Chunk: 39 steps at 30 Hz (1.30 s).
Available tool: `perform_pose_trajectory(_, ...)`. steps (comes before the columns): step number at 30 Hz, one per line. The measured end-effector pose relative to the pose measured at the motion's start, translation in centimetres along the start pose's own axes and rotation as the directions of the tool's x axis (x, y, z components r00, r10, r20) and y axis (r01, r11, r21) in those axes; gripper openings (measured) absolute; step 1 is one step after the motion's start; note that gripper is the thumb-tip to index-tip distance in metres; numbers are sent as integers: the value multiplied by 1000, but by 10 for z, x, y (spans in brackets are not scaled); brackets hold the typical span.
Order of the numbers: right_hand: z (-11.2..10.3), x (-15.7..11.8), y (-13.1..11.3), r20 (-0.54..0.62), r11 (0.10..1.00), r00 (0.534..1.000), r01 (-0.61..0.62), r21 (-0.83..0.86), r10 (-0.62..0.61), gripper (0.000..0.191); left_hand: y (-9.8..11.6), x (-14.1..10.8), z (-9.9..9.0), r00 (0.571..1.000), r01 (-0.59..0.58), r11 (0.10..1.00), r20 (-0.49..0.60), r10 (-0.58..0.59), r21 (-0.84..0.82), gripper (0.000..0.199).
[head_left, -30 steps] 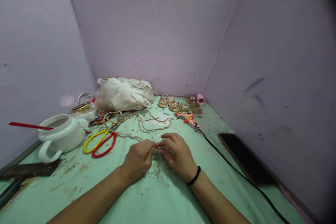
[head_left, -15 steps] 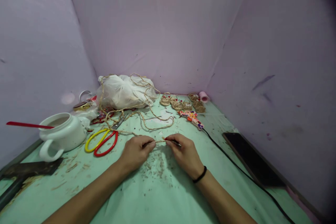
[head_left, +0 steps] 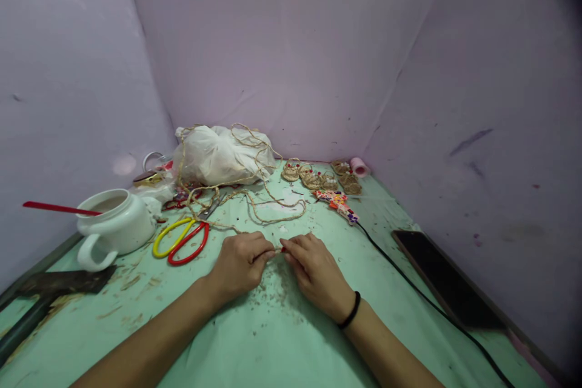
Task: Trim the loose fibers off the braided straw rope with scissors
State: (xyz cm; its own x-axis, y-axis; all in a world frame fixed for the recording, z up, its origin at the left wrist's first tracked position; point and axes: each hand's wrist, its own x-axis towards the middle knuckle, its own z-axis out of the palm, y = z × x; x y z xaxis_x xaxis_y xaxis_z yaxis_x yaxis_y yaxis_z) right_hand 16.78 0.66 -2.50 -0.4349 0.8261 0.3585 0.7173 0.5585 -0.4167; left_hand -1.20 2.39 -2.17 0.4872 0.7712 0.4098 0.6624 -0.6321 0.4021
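Note:
Both hands meet low over the middle of the green-covered table. My left hand (head_left: 240,262) is closed, thumb and fingers pinching a tan twisted cord (head_left: 218,226) that trails back toward a white plastic bag. Close beside it, my right hand (head_left: 316,270), with a black band at the wrist, pinches the other side of the short stretch of cord between them. A tiny red spot shows at the right fingertips; what it is I cannot make out. Scissors (head_left: 187,248) with one yellow and one red handle lie left of my left hand.
The white bag (head_left: 222,154) stands at the back under loops of cord. Several small woven sandals (head_left: 311,179) sit back right, near a patterned glue gun (head_left: 339,203) and its cable. A phone (head_left: 445,279) lies right; a white pot (head_left: 118,230) and a hammer (head_left: 59,285) are left.
My hands have come closer together, so less cord shows between them. The dark thin piece seen at the right fingers is now hidden. The whole view has shifted slightly.

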Motion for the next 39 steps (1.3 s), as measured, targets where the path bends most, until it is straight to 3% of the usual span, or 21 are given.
perform_pose_trajectory(6, 0, 0, 0, 27, 999, 999, -44, 4, 44, 27, 0, 0, 1, 995, -83, 996, 56, 81, 42, 21)
perform_pose_trajectory(10, 1, 1, 3, 18, 970, 991, -135, 201, 134, 24, 1, 0, 0, 991, -100, 993, 95, 94, 59, 17)
perform_pose_trajectory(16, 11, 2, 7, 75, 820, 932, -348, 455, 354, 16, -2, -2, 2, 979, -188, 982, 78, 188, 3, 15)
perform_pose_trajectory(21, 11, 0, 2, 87, 871, 959, -281, 404, 269, 23, -2, -3, 6, 965, -262, 965, -11, 262, -31, 19)
perform_pose_trajectory(29, 7, 0, -2, 58, 915, 975, -222, 336, 216, 26, -4, -4, 9, 977, -209, 976, -55, 206, -53, 18)
perform_pose_trajectory(36, 7, 1, -4, 40, 929, 979, -204, 309, 201, 23, -5, -3, 9, 984, -179, 981, -13, 179, -79, 20)
perform_pose_trajectory(39, 8, 0, -5, 47, 928, 980, -199, 314, 194, 21, -3, -3, 8, 982, -188, 982, 27, 189, -17, 20)
